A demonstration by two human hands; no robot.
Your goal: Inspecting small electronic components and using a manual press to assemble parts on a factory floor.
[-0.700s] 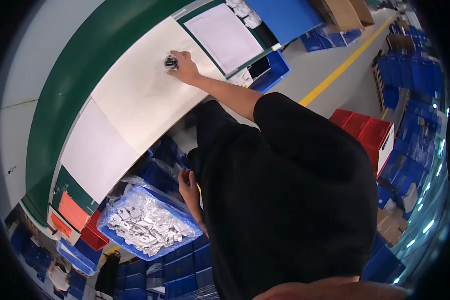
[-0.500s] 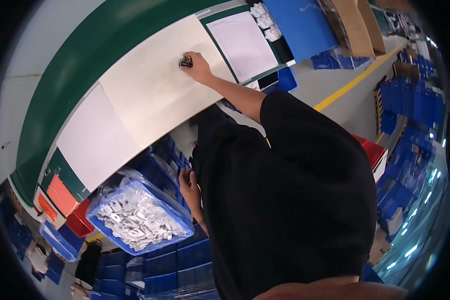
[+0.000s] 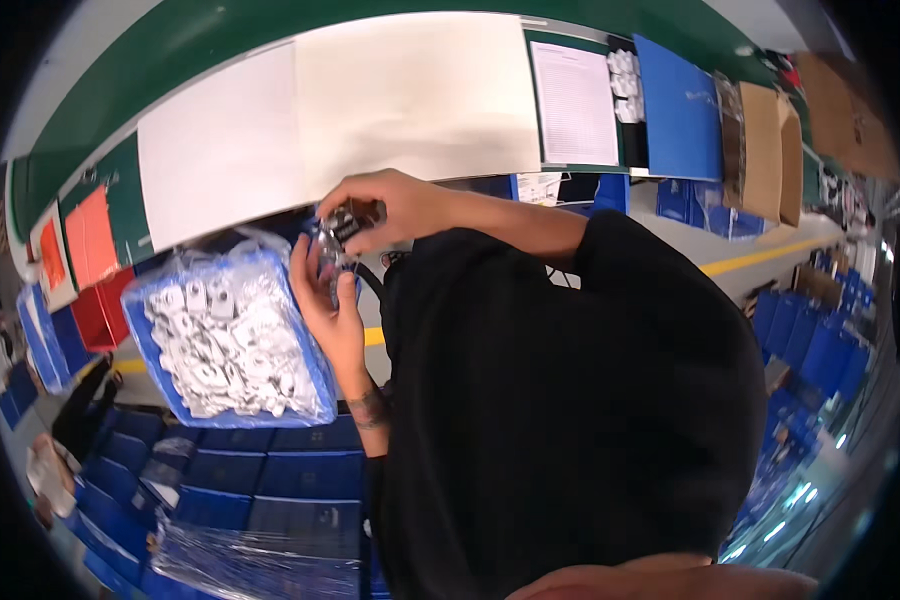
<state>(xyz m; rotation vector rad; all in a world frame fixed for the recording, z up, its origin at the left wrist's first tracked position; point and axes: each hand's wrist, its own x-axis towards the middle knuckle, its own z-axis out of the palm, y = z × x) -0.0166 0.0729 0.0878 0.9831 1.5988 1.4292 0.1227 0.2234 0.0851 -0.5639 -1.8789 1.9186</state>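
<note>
"Holding what?"
"The right hand (image 3: 392, 205) grasps a small dark-and-clear object (image 3: 346, 221), just off the desk's (image 3: 125, 195) near edge."
"And the left hand (image 3: 334, 322)?"
"Half-open, cupped around it; grip unclear."

Two hands (image 3: 402, 205), one dark object (image 3: 345, 222)
Left of the left hand (image 3: 335, 325): one white-filled bin (image 3: 320, 400), one red bin (image 3: 112, 320); beyond it: two blank sheets (image 3: 425, 90).
</note>
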